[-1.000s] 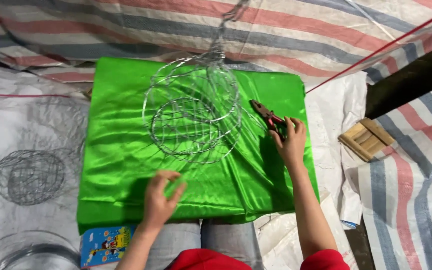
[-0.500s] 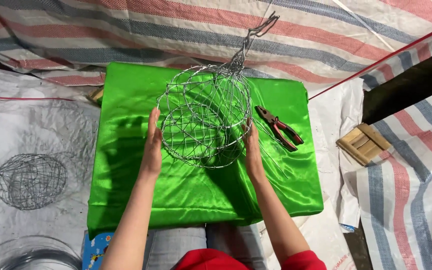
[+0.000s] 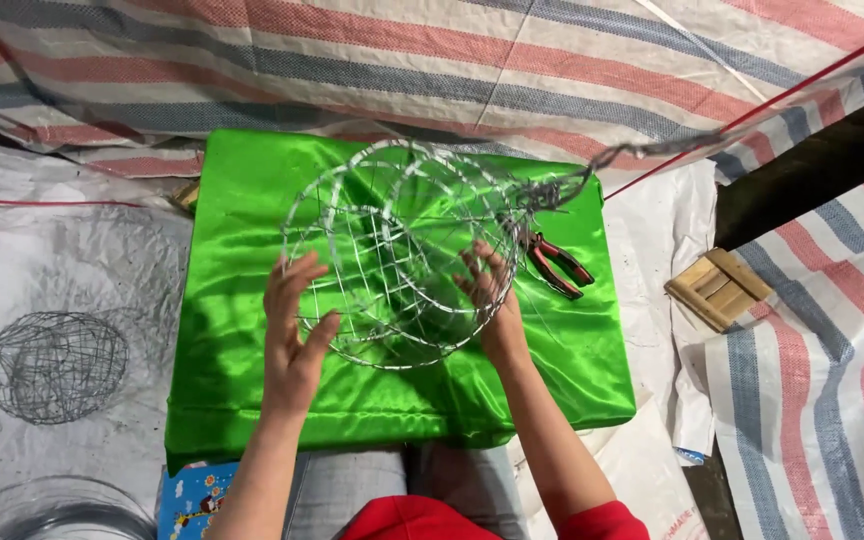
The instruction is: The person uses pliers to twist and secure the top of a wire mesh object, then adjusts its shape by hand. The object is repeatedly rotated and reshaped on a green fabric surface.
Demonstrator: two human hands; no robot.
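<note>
Cage [image 3: 392, 250] is sitting over the green pad [image 3: 242, 390], and I'm bracing it with both hands: left hand [image 3: 292, 325] spread open on its near-left side, right hand [image 3: 487, 290] with fingers hooked around the wires on the right. Frame is looking mostly woven, round with rings and mesh in place, but I'm seeing loose twisted wire ends [image 3: 592, 170] trailing off its right, so I'm judging finishing is left. Counting one cage in hand, one finished cage [image 3: 52, 365] lying on the sheet to my left, one pliers [image 3: 557, 265] on the pad just right of my hand, one wooden block [image 3: 717, 290] further right.
</note>
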